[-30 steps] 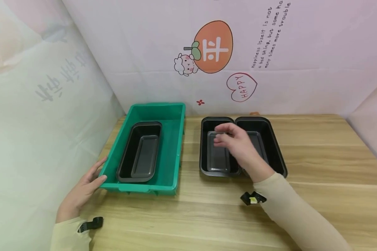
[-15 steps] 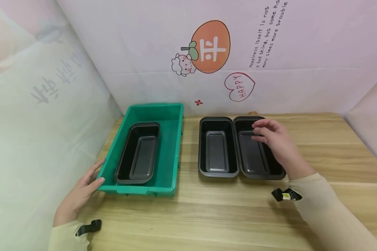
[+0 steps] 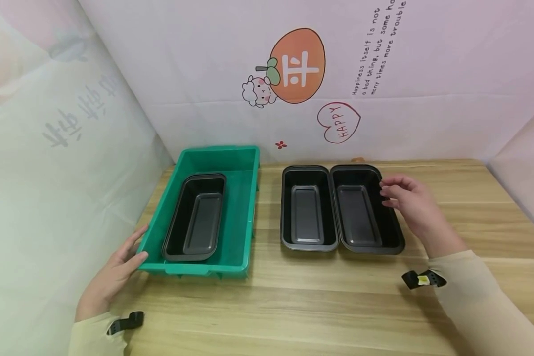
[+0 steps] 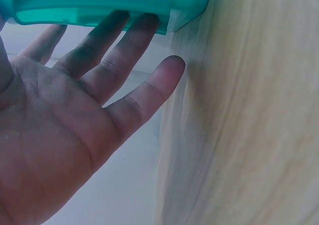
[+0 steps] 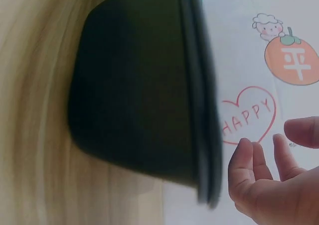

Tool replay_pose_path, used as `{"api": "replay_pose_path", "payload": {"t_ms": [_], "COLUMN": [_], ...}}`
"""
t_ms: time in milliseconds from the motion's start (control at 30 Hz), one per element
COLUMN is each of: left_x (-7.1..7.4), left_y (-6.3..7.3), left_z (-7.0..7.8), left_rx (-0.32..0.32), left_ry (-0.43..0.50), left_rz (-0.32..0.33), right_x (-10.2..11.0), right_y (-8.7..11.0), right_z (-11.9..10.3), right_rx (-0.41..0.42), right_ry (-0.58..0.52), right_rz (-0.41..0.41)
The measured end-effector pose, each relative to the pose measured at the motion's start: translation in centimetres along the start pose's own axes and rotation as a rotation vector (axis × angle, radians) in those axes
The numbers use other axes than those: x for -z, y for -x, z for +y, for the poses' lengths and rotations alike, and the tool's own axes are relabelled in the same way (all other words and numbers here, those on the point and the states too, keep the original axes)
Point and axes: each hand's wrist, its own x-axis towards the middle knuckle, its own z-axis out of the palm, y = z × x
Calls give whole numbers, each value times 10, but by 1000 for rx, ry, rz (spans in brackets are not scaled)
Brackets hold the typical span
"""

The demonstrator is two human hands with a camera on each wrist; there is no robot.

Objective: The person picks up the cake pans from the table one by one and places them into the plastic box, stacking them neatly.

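My left hand [image 3: 113,274] rests at the near left corner of a green plastic tray [image 3: 252,212] in the head view. Its fingers lie fairly straight and spread along the tray's outer wall, as the left wrist view shows. Inside the tray sits a black loaf pan [image 3: 204,222]. Two more black loaf pans stand side by side on the table, a left one [image 3: 307,212] and a right one [image 3: 358,212]. My right hand [image 3: 414,205], loosely bent and holding nothing, hovers at the right pan's outer long rim. In the right wrist view, its fingertips [image 5: 244,145] appear beside that rim.
The wooden table [image 3: 311,301] meets a white printed backdrop [image 3: 196,74] behind the tray and pans. Another backdrop panel [image 3: 49,198] rises close along the left side, beside my left arm. A strip of table separates the tray from the left loose pan.
My right hand has moved rightward, from over the left loose pan, across the right one, to its outer rim. My left hand, the tray and the pans stay in place.
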Motion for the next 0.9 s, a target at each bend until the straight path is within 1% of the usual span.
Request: {"api": "replay_pose_path", "payload": {"t_ms": [167,267,400,467,567,700,800,867,900], "left_x": [0,0,0,1,0,-1,0,1,1], "left_y": [1,1,0,0,0,0,1,1,0], "left_z": [0,0,0,-1,-2,0,0,0,0], "left_rx": [14,12,15,19,16,7,-6,-8,-7], "left_ry": [20,19,8,-8,-24,-14,-10,-19,-21], "left_rz": [-5,-5,-8,-9,-10,-11,-12,-12,-11], "right_x": [8,12,15,17,22,30,33,34,34], "right_y": [1,2,2,3,3,4,4,4,4], "right_z": [4,6,10,13,16,18,21,24,25], "right_rx": [-22,-40,-50,-44,-43,-48,-61,-78,-82], "right_ry": [-30,-44,-20,6,99,157,156,192,227], "right_rz": [10,22,41,42,72,93,56,29,15]}}
